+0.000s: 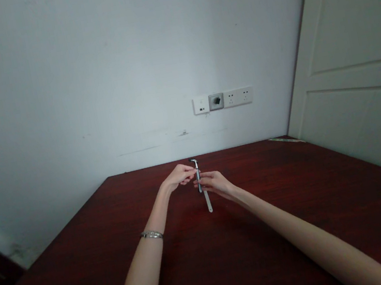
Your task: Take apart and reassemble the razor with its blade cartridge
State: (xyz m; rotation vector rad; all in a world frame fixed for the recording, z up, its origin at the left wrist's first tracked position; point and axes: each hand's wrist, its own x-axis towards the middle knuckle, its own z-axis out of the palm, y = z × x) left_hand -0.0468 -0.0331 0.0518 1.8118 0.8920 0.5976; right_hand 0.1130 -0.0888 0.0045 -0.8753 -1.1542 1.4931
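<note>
A slim black and silver razor [198, 176], its small head bent at the far end, stands out in front of me. My left hand [178, 176] comes at it from the left, pinching the upper handle between thumb and fingertips. Lower down, the fingers of my right hand [217, 181] close on the handle from the right, partly covering it. A narrow pale strip like a steel ruler [208, 202], with a hole at its near end, extends towards me below the razor. Its far part is hidden by my right hand and the razor.
The dark red wooden table [86, 259] reaches back to a white wall [91, 81]. Wall sockets [237, 97] sit above its far edge. A pale door [358, 49] rises at the right, and a flat patterned strip [286, 140] lies at the back right corner.
</note>
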